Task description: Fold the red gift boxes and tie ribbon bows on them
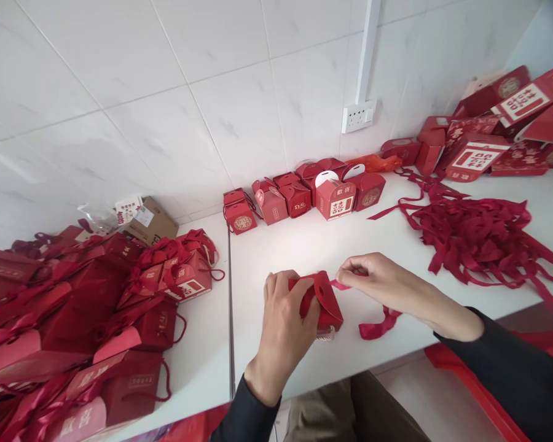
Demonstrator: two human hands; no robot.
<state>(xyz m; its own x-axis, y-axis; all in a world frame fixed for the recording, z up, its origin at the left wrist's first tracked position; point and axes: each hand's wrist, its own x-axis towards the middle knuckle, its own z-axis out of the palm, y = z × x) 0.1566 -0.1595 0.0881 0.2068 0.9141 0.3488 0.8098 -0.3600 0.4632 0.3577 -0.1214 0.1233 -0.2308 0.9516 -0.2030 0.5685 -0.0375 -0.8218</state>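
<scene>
Small red box point(330, 302) on the white surface point(267, 252), in front of the person. Left hand point(286, 307): fingers spread over its top and near side, gripping it. Right hand point(366, 273): fingers closed in a pinch on a ribbon point(340, 285) just beside the box. Judged handling: box light, thin card, stiff at the folds but easily dented; best steadied by its side walls, lightly. Ribbon limp, probably slippery; pinch close to the box.
</scene>
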